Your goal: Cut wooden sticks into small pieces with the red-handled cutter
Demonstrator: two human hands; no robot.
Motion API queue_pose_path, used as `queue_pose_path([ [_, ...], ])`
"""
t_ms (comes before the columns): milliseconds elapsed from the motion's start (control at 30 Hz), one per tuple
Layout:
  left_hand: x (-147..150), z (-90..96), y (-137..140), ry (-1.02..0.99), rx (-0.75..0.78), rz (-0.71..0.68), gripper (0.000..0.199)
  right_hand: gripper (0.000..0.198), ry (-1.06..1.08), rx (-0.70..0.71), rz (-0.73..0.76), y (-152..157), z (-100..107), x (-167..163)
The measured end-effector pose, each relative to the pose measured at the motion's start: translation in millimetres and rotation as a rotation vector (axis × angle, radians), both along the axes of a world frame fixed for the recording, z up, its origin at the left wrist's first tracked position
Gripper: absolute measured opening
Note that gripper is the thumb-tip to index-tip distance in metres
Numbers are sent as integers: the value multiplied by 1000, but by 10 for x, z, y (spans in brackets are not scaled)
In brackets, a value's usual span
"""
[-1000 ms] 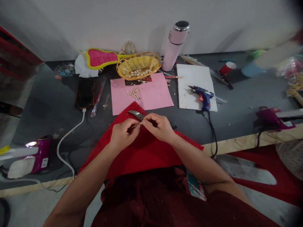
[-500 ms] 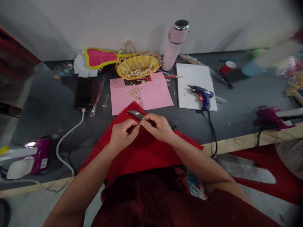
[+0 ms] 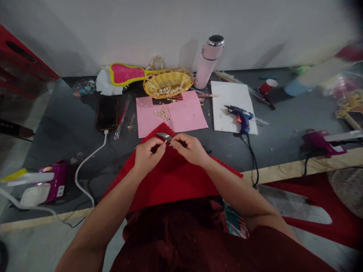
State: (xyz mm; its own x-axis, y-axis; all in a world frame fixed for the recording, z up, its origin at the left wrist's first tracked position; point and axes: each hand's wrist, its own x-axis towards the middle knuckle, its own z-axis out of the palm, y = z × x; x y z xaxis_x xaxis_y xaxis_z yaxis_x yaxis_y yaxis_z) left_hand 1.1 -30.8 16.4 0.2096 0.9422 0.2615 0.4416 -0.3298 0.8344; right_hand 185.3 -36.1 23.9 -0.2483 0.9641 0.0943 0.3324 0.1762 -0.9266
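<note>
My left hand is closed in a pinch, with a small pale piece at its fingertips. Close by on the right, my right hand is also pinched; what lies between its fingertips is too small to make out. Just behind the fingertips shows the metal blade of a pair of scissors, pointing to the far left. My right hand covers the rest, so I cannot tell if it touches them. Both hands are above a red cloth. Beyond it, small pale pieces lie heaped on pink paper.
A wicker basket with pale pieces stands behind the paper, beside a pink flask. At right a blue glue gun lies on a white board. A phone with a white cable is at left.
My fingertips have moved slightly apart, and the small pale piece now shows at my left fingertips. The whole view has shifted a little.
</note>
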Motion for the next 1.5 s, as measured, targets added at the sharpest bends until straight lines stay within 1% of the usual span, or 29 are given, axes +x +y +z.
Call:
queue_pose_path([
  [67, -15, 7, 25, -69, -60, 18, 12, 25, -11, -63, 34, 109, 27, 24],
  [100, -21, 10, 36, -98, -87, 24, 13, 26, -43, -67, 52, 189, 37, 36],
  [133, -25, 11, 46, -122, -106, 25, 13, 25, -103, -34, 61, 284, 42, 46],
  [167, -28, 11, 54, -142, -119, 26, 14, 23, -182, 28, 38, 393, 39, 53],
  [200, -31, 9, 61, -161, -128, 27, 14, 22, -251, 84, -4, 512, 27, 54],
  [233, -32, 4, 68, -181, -135, 30, 14, 20, -313, 109, -45, 636, 7, 51],
  [300, -35, -7, 78, -224, -151, 30, 14, 18, -403, 131, -120, 874, -45, 29],
  [333, -38, -13, 82, -243, -158, 30, 14, 16, -435, 134, -135, 976, -69, 14],
  [433, -50, -15, 85, -272, -169, 31, 13, 18, -438, 170, -156, 1131, -89, -19],
  [467, -53, -10, 84, -276, -168, 31, 13, 20, -426, 184, -149, 1118, -71, -18],
  [533, -57, 7, 79, -286, -165, 29, 13, 24, -433, 198, -91, 991, -2, 9],
  [600, -55, 27, 76, -304, -166, 26, 13, 22, -517, 181, 31, 760, 86, 65],
  [667, -48, 42, 79, -347, -196, 28, 12, 15, -654, 202, 81, 485, 155, 132],
  [733, -39, 44, 90, -430, -256, 36, 11, 11, -737, 257, 128, 234, 176, 194],
  [800, -31, 29, 107, -527, -316, 48, 12, 11, -812, 257, 122, 56, 145, 240],
  [867, -25, 6, 123, -591, -343, 58, 13, 11, -849, 248, 81, -35, 84, 269],
  [967, -19, -23, 137, -600, -351, 65, 13, 14, -833, 273, 48, -52, -5, 300],
  [1133, 0, -24, 129, -590, -389, 63, 15, 17, -734, 312, 67, -1, -89, 379],
  [1233, 13, -21, 122, -606, -414, 58, 15, 20, -656, 295, 67, 18, -121, 425],
  [1333, 20, -23, 119, -594, -428, 61, 15, 20, -582, 264, 36, 40, -138, 459],
  [1400, 22, -24, 119, -582, -429, 70, 15, 21, -526, 256, -21, 60, -138, 485],
  [1500, 23, -28, 115, -563, -427, 73, 15, 26, -364, 239, -214, 84, -114, 531],
])
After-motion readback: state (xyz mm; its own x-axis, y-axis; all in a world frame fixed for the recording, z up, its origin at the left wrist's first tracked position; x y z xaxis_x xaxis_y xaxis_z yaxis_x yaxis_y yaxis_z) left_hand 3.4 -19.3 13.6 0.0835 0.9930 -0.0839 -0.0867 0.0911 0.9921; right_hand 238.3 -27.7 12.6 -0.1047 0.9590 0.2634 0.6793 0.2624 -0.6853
